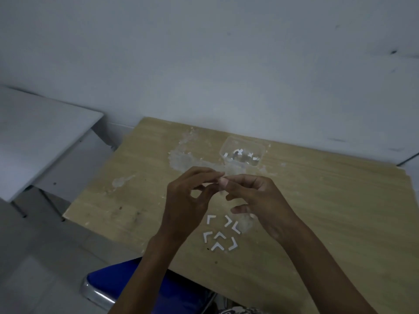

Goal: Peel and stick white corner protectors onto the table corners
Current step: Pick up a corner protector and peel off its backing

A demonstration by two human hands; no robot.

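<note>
**Two hands pinch a small piece above a wooden table**

Left hand [181, 200] & right hand [256, 198] meet fingertip to fingertip over the light wooden table [317, 211]. Fingers of both are curled, pinched together on one tiny pale piece [221, 181]; too blurred to tell what it is. Below the hands, approx. seven white L-shaped corner protectors [221, 234] lie loose on the table. Farther back, near the wall, a clear plastic container [241, 150] holds more white bits. Blue chair seat [127, 282] at the near edge.

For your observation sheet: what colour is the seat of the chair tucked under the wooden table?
Blue, with a shiny metal frame: the chair seat shows in the head view, bottom left.
</note>
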